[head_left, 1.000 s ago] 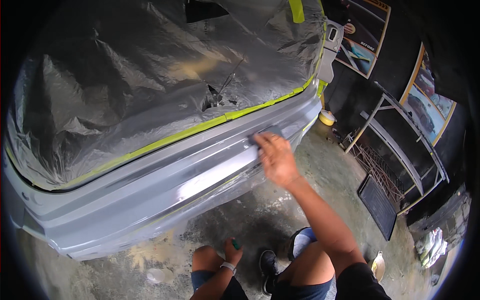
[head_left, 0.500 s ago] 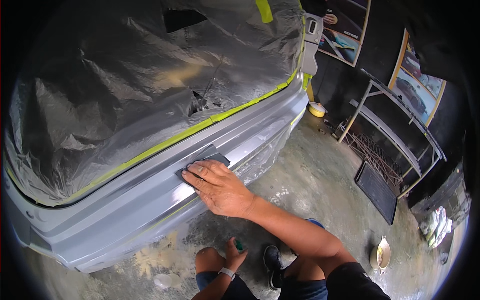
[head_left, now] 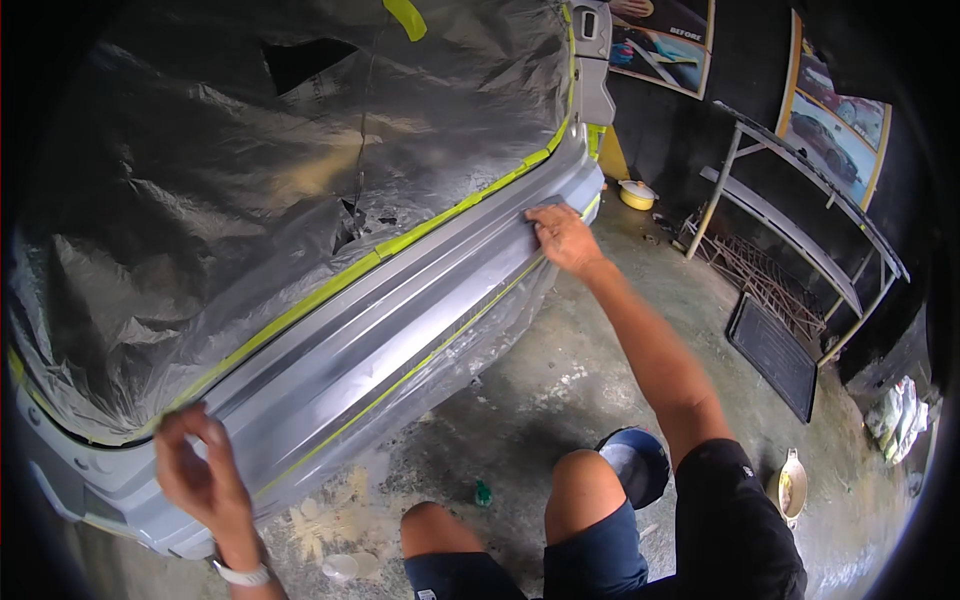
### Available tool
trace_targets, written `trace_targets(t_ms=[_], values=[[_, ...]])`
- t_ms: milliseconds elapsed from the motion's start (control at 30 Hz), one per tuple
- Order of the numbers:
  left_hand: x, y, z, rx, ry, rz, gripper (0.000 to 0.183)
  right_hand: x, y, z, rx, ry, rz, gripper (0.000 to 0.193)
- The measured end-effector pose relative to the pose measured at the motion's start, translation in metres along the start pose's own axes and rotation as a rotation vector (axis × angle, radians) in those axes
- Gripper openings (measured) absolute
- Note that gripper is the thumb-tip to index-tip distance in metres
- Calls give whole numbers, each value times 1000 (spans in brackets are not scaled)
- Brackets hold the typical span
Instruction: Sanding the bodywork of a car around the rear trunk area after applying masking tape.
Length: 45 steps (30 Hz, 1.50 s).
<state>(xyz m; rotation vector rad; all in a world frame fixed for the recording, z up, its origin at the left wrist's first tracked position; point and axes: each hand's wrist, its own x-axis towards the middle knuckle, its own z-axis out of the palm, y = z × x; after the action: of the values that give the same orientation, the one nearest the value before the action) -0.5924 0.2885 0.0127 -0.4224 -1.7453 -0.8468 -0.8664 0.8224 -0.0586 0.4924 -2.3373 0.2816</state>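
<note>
My right hand (head_left: 566,240) presses a dark grey sheet of sandpaper (head_left: 535,213) onto the grey car body panel (head_left: 330,372), near its far right end. Little of the sheet shows past the fingers. My left hand (head_left: 200,468) is raised at the panel's left part, fingers curled and blurred by motion; whether it touches the panel or holds anything is unclear. Yellow-green masking tape (head_left: 310,297) runs along the panel's upper edge, bordering plastic sheeting (head_left: 200,230). On the floor between my knees stands a small green bottle (head_left: 483,493).
A dark blue basin (head_left: 637,465) sits beside my right knee. Farther right are a beige pot (head_left: 790,487), a black tray (head_left: 772,355) and a metal rack (head_left: 800,220). A yellow pot (head_left: 637,195) stands by the wall. Plastic film (head_left: 500,340) hangs below the panel.
My right hand has slid the sandpaper along the panel to the far right. My left hand has left the green bottle by my knee and risen to the panel's left part.
</note>
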Motion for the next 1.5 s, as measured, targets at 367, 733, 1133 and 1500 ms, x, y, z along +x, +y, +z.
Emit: trace_targets(t_ms=[367,733,1133,1500], values=[[-7,-49,56,489,-341,239,8,-4,-35,10,265,152,-80,31],[-9,-52,68,518,-407,157,9,-38,-193,3,427,198,-369,35],[-7,-54,71,505,-359,191,13,-25,-267,16,376,317,-313,45],[-7,-49,71,524,-355,186,15,18,-104,1,11,310,-324,28]])
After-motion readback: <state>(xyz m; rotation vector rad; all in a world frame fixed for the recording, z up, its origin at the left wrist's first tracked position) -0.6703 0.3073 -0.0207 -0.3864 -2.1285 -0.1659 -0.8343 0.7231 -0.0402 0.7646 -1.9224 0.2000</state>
